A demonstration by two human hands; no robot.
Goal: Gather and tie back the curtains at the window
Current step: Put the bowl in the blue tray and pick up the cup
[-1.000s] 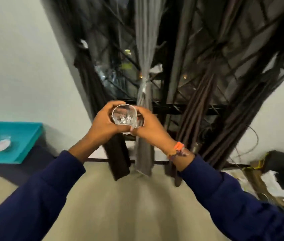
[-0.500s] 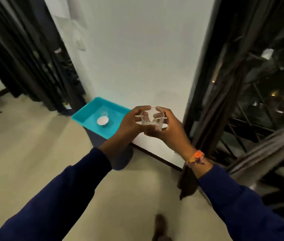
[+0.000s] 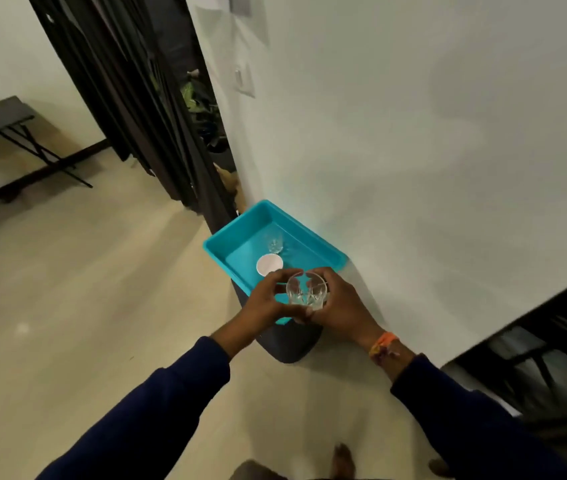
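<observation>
- Pale floor tiles and a white wall (image 3: 413,150) fill most of our view; dark curtains (image 3: 129,98) hang at a doorway up left, and a strip of dark window frame (image 3: 535,341) shows at the right edge.
- We hold a cut-glass tumbler (image 3: 307,292) in both hands: our left hand (image 3: 270,301) curls round its left side, our right hand (image 3: 339,306) wraps the right side and base.
- It hovers over the near corner of a turquoise tray (image 3: 226,252), which sits on a dark stand and carries a small white dish (image 3: 269,264) and a second clear glass (image 3: 274,243).
- Task progress: we cannot judge it now, since the window curtains lie outside our view; neither hand touches fabric.
- Compared with a second ago, when we faced the window and a pale curtain looked tied at its middle, our view has swung left and the tray has come from the far left to right under the tumbler.
</observation>
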